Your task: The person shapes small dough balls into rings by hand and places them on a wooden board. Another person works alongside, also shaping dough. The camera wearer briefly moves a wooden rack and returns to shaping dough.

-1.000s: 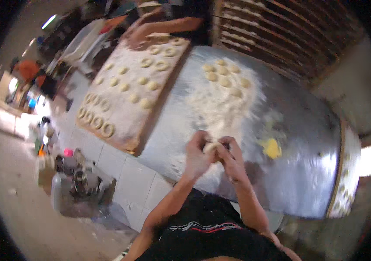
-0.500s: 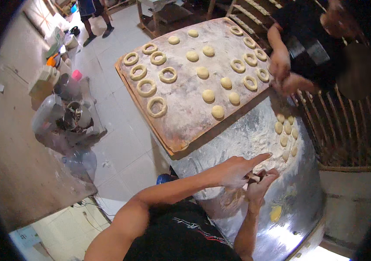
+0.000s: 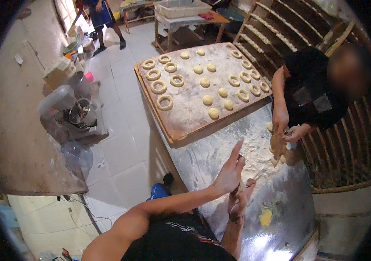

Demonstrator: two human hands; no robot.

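The metal surface (image 3: 200,167) has a smooth, dull grey sheen, with a bright glare at its near end, and a loose, grainy patch of white flour (image 3: 257,150) spreads over its middle. To the right of the hands, a soft yellow smear (image 3: 265,217) lies on the bare metal. At the far left of the surface rests a thick wooden board (image 3: 181,124), dusted pale, its edges brown and worn. Plump, ring-shaped dough rings (image 3: 158,87) stand in a cluster at the board's left, and more rings lie at its right; smooth, rounded dough balls (image 3: 205,82) are scattered between the two groups.

The left hand (image 3: 229,175) and right hand (image 3: 239,201) are close together above the near part of the surface. The left has its index finger stretched out straight and the others more bent; the right is partly curled, fingertips turned far. I cannot tell whether any dough is between them, as the fingers overlap there.

The left forearm reaches in from the near left, slanting across to the right; the right forearm rises steeply from the near edge. Across the surface, a co-worker's hands (image 3: 280,118) are bent down over small dough pieces (image 3: 274,161).
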